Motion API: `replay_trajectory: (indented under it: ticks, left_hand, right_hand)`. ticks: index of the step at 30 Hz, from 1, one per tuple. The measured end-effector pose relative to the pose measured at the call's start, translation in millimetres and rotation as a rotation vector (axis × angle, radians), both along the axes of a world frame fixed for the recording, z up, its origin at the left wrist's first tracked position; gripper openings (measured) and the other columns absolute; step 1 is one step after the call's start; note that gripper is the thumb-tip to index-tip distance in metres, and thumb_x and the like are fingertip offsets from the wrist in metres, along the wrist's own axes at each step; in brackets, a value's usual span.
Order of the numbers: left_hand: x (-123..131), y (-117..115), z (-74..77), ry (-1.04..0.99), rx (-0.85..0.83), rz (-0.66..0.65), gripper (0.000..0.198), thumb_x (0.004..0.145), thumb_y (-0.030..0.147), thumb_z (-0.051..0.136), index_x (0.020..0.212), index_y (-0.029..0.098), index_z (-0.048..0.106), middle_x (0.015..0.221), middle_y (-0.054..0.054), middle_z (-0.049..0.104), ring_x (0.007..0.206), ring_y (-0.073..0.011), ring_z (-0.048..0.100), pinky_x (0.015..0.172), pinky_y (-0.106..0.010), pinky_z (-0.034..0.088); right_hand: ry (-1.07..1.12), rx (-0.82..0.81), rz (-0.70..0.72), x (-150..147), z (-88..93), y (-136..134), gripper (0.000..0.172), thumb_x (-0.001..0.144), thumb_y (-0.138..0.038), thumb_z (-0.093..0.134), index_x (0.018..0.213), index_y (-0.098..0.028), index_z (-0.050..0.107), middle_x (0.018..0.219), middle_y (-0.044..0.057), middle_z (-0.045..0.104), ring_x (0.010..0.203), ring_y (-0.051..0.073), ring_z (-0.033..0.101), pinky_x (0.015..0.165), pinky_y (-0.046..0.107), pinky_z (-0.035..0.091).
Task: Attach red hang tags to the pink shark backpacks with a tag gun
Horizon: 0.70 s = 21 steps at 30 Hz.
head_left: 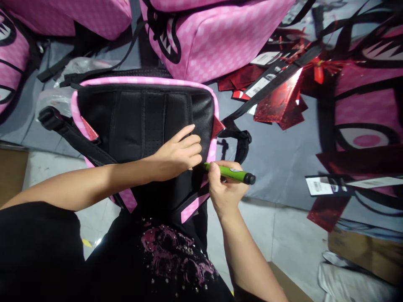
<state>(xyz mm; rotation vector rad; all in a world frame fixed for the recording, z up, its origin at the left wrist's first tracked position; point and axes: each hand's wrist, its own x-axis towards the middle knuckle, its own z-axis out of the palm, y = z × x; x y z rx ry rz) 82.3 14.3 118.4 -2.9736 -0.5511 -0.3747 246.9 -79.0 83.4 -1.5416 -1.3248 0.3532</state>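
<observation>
A pink checked backpack (147, 80) lies back-side up in front of me, its black padded back panel (138, 121) facing me. My left hand (178, 153) rests on the panel's lower right part with its fingers curled and pressed together. My right hand (225, 188) is closed round a green pen with a black end (231, 173), whose tip points left toward the backpack's pink edge right beside my left hand's fingers. A black shoulder strap (67, 130) runs off the bag's left side.
More pink checked backpacks (217, 37) lie at the back and left. Red shiny hang tags (278, 100) and white barcode labels (321, 185) are strewn on the grey table (280, 155) to the right, beside another pink bag (368, 105). Cardboard boxes (365, 251) stand on the floor at the lower right.
</observation>
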Motion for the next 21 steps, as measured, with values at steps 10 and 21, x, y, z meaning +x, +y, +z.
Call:
replay_trajectory:
  ticks: [10,21]
  left_hand:
    - [1,0,4.3,0.044,-0.008,0.012,0.014,0.093,0.023,0.054,0.082,0.018,0.062,0.093,-0.002,0.062,0.110,-0.0206,0.054,0.123,-0.050,0.029]
    - [-1,26,28.1,0.192,0.057,-0.155,0.019,0.093,0.035,0.057,0.085,0.019,0.063,0.087,-0.002,0.065,0.095,-0.0194,0.061,0.105,-0.046,0.045]
  right_hand:
    - [0.012,-0.049,0.025,2,-0.2,-2,0.019,0.090,-0.035,0.062,0.082,-0.017,0.064,0.068,0.001,0.063,0.052,0.011,0.055,0.049,0.025,0.047]
    - [0.086,-0.051,0.079,3,1.9,-3,0.016,0.089,-0.033,0.064,0.084,-0.018,0.064,0.068,0.000,0.064,0.052,0.012,0.057,0.048,0.025,0.045]
